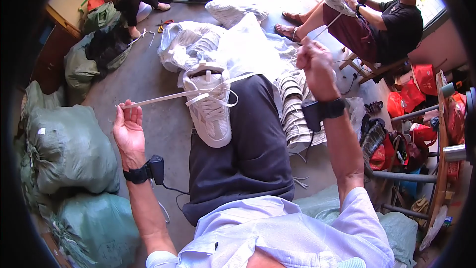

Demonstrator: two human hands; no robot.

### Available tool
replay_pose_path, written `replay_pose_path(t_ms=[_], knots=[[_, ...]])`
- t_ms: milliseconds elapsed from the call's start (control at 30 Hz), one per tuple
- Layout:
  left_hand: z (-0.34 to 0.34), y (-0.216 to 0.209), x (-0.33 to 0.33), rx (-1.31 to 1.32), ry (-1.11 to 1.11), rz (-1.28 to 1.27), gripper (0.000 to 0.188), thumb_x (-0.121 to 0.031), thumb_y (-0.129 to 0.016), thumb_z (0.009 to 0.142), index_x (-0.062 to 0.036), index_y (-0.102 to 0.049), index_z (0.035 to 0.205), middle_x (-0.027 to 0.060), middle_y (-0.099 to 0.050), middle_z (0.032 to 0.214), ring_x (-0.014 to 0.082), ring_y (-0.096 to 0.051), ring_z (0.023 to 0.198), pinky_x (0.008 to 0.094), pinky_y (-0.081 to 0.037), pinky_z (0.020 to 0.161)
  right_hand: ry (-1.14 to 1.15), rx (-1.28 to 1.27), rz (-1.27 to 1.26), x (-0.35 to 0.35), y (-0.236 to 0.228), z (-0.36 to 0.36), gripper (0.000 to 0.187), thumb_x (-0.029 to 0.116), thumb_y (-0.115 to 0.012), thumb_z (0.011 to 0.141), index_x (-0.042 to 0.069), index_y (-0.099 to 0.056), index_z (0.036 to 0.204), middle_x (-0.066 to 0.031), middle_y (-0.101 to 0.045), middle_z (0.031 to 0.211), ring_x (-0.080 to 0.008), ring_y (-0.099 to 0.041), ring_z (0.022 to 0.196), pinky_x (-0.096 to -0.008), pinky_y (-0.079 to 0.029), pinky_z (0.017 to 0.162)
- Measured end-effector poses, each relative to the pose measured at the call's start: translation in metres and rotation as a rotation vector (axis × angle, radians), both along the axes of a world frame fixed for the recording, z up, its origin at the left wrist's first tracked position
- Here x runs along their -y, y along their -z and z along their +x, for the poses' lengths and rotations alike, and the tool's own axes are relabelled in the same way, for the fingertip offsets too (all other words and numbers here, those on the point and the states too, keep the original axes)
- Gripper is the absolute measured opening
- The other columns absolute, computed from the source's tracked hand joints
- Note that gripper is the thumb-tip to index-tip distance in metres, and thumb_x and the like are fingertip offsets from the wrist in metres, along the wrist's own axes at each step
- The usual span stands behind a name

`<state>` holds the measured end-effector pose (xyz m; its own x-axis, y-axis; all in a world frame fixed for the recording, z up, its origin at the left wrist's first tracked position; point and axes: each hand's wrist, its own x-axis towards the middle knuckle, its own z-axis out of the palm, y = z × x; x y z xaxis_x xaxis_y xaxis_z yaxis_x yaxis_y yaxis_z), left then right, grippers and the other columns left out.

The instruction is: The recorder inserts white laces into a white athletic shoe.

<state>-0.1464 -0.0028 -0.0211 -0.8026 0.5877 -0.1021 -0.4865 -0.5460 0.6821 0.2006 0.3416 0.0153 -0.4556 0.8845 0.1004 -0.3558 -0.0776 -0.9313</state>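
A white and grey sneaker [210, 109] rests on my left thigh, toe toward me, its front laced in criss-cross rows. My left hand [130, 131], palm up at the left, pinches one end of the white shoelace [166, 99], which stretches taut from the top of the shoe. Raised at the right, my right hand [317, 67] is closed and slightly blurred. The other lace end runs toward it and fades against white cloth. A loose lace loop hangs at the sneaker's right side.
Green sacks [74, 149] line the left side. Stacked pale shoe parts [292, 104] lie right of my knees, near white bags [188, 44]. A rack [406, 174] with red bags stands at right. Two people sit ahead; the right one [396, 25] handles a shoe. Scissors [165, 25] lie on the floor.
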Motion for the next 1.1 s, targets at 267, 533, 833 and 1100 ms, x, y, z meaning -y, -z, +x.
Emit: replay_pose_path(t_ms=[267, 533, 833, 1100], knots=[[-0.003, 0.015, 0.003, -0.034, -0.008, -0.028, 0.017, -0.023, -0.055, 0.102, -0.0106, -0.067, 0.1, 0.0011, -0.07, 0.092, 0.0137, -0.067, 0.086, 0.0329, -0.056, 0.084, -0.135, 1.056, 0.416, 0.047, 0.032, -0.047, 0.068, 0.059, -0.063, 0.086, 0.001, -0.053, 0.053, -0.0082, -0.049, 0.049, -0.0189, -0.05, 0.049, -0.0391, -0.04, 0.05], [-0.006, 0.017, 0.004, -0.027, -0.161, -0.1, 0.019, -0.024, -0.054, 0.103, -0.011, -0.066, 0.095, -0.0007, -0.068, 0.088, 0.0112, -0.064, 0.078, 0.0282, -0.054, 0.072, -0.191, 1.178, 0.502, 0.032, 0.033, -0.071, 0.044, 0.039, -0.062, 0.078, -0.005, -0.068, 0.079, -0.0203, -0.065, 0.071, -0.0309, -0.064, 0.065, -0.0432, -0.048, 0.062], [-0.007, 0.019, 0.003, 0.058, -0.189, -0.139, 0.018, -0.022, -0.055, 0.102, -0.0107, -0.068, 0.099, 0.0008, -0.071, 0.091, 0.012, -0.066, 0.081, 0.0275, -0.053, 0.071, -0.468, 0.521, 0.479, 0.045, 0.051, -0.066, 0.03, 0.028, -0.063, 0.094, 0.0, -0.071, 0.1, -0.0121, -0.067, 0.099, -0.022, -0.061, 0.097, -0.0358, -0.046, 0.086], [-0.012, 0.027, 0.006, 0.099, -0.067, -0.122, 0.015, -0.022, -0.058, 0.101, -0.0108, -0.068, 0.1, 0.0022, -0.071, 0.093, 0.0136, -0.067, 0.083, 0.0303, -0.055, 0.073, -0.59, 0.593, 0.78, 0.054, 0.019, -0.041, 0.013, 0.02, -0.072, 0.083, 0.008, -0.068, 0.086, -0.0103, -0.059, 0.122, -0.0272, -0.053, 0.118, -0.0402, -0.04, 0.1]])
